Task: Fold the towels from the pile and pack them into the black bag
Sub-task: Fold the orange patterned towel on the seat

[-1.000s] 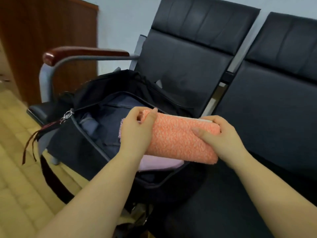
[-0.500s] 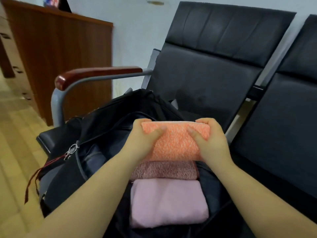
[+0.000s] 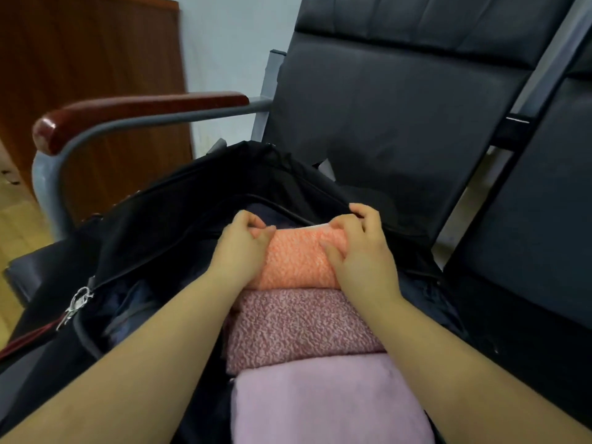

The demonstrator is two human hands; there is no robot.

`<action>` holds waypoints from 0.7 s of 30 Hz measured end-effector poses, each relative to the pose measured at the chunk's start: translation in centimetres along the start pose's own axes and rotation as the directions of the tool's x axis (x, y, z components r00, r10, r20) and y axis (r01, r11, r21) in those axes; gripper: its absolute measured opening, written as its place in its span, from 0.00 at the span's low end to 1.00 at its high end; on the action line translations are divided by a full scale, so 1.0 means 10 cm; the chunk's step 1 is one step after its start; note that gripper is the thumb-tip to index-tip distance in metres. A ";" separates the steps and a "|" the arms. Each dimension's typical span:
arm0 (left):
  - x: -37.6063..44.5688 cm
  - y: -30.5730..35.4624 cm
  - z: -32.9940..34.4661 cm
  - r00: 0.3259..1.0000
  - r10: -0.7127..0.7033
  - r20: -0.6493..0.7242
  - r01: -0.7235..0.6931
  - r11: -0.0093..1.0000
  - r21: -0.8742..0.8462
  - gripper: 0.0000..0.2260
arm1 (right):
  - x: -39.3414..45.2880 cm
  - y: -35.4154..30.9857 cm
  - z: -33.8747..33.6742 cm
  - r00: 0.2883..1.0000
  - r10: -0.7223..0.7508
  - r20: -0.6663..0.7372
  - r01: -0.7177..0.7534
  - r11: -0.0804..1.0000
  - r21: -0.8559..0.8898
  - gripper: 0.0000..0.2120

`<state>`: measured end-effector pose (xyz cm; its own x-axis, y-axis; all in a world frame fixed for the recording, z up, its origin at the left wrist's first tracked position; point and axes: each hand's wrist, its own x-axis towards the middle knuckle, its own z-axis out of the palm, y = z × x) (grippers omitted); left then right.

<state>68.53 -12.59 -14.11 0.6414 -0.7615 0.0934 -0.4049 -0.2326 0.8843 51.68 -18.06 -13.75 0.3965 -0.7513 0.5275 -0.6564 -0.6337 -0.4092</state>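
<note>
head | orange towel (image 3: 298, 257) in black bag (image 3: 179, 200) | btwn L/R fingers (image 3: 256, 233)

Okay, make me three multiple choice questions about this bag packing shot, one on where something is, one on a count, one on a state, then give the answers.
1. Where is the orange towel?
A. farthest of the row inside the black bag
B. on the armrest
C. on the floor

2. How many folded towels show in the bag?
A. one
B. three
C. five

3. What are the hands doing?
A. hanging idle
B. pulling the zipper
C. gripping the orange towel

Answers: 1 A, it lies beyond the mauve towel and pale pink towel. 2 B, orange, mauve, pale pink. 3 C, left hand and right hand curl over its ends.
</note>
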 end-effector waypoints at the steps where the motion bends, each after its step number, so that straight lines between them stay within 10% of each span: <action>1: 0.03 -0.05 0.02 0.998 -0.042 0.044 0.038 0.997 0.073 0.07 | 0.01 0.00 0.03 0.996 0.035 0.083 -0.028 0.996 -0.082 0.12; 5: 0.06 -0.16 0.02 0.982 -0.135 0.132 0.103 0.968 0.227 0.12 | -0.03 0.03 0.11 0.950 0.172 0.261 -0.081 0.943 -0.324 0.17; 9: -0.18 0.05 -0.12 0.980 -0.064 0.191 -0.063 0.803 0.592 0.26 | -0.16 -0.05 0.10 0.977 -0.110 0.184 0.164 0.935 -0.314 0.29; 11: -0.34 0.09 -0.14 0.932 -0.081 0.352 -0.194 0.710 0.677 0.31 | -0.20 -0.11 0.01 0.887 -0.084 0.454 0.192 0.962 -0.196 0.43; 14: -0.55 -0.01 -0.19 0.860 -0.225 0.459 -0.112 0.793 0.599 0.36 | -0.27 -0.12 -0.12 0.766 0.032 0.642 0.094 0.983 -0.161 0.53; 21: -0.83 -0.10 -0.12 0.937 -0.061 0.344 0.055 0.998 0.030 0.34 | -0.35 -0.13 -0.23 0.758 0.065 0.649 0.044 0.988 -0.150 0.50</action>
<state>64.41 -5.26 -15.23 0.4021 -0.9072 -0.1240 -0.3887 -0.2918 0.8740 49.69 -14.14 -13.35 0.6745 -0.7301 -0.1098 -0.7272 -0.6313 -0.2696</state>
